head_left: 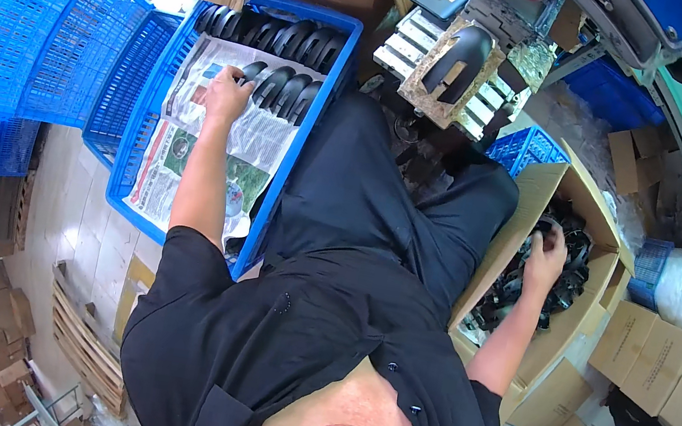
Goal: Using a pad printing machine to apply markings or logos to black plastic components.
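— Where is the curved black part [254, 69] found?
— It is seen in the blue crate [141, 221], at the left end of a short row of similar parts [296, 95] laid on newspaper [266, 146].
— How is it met by the left hand [225, 94]?
— It is touched by bent fingers; whether it is pinched cannot be told.
— And the right hand [545, 258]?
— It is held at a heap of black pieces [562, 291] in a carton [519, 214], with fingers curled; whether a piece is pinched cannot be told.
— What is placed farther out?
— Another row of parts [293, 38] is lined up at the crate's far end. A larger black piece [473, 50] is seated on a fixture [418, 92], and closed cartons [650, 360] are stacked at the right.
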{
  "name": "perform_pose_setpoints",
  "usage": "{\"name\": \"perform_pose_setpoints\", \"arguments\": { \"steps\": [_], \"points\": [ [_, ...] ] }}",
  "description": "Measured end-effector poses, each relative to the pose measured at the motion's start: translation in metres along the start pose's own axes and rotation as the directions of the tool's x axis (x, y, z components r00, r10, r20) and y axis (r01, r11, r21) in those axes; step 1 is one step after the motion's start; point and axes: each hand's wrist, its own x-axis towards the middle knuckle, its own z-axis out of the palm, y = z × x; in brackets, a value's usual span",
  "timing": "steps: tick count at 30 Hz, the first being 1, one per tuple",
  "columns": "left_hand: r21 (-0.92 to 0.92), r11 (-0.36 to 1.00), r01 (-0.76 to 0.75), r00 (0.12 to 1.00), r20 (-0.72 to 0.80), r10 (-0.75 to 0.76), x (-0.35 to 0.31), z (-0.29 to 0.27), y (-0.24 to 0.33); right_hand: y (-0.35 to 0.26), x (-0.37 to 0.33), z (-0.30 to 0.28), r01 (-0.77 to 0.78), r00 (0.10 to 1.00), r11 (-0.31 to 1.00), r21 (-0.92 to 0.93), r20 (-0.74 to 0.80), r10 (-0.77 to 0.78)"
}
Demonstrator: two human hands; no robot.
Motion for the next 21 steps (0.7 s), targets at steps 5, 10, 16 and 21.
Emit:
{"name": "perform_pose_setpoints", "arguments": {
  "steps": [5, 10, 16, 21],
  "points": [
    [0.044, 0.999, 0.016, 0.998, 0.060, -0.018, 0.008, 0.015, -0.002, 0.049, -0.045, -0.019, -0.141, 0.964, 0.880, -0.453, 0.137, 0.226],
    [0.026, 0.995, -0.096, 0.993, -0.064, 0.098, 0.009, 0.031, -0.001, 0.105, -0.069, 0.026, -0.152, 0.922, 0.944, -0.292, 0.302, 0.242],
    [-0.107, 0.959, -0.264, 0.949, -0.206, 0.238, -0.028, 0.027, 0.043, 0.076, -0.087, 0.044, -0.206, 0.909, 0.904, -0.374, 0.269, 0.318],
    [-0.291, 0.886, -0.362, 0.929, -0.193, 0.317, -0.075, 0.036, 0.077, 0.048, -0.064, 0.015, -0.227, 0.947, 0.945, -0.234, 0.173, 0.270]
  ]
}}
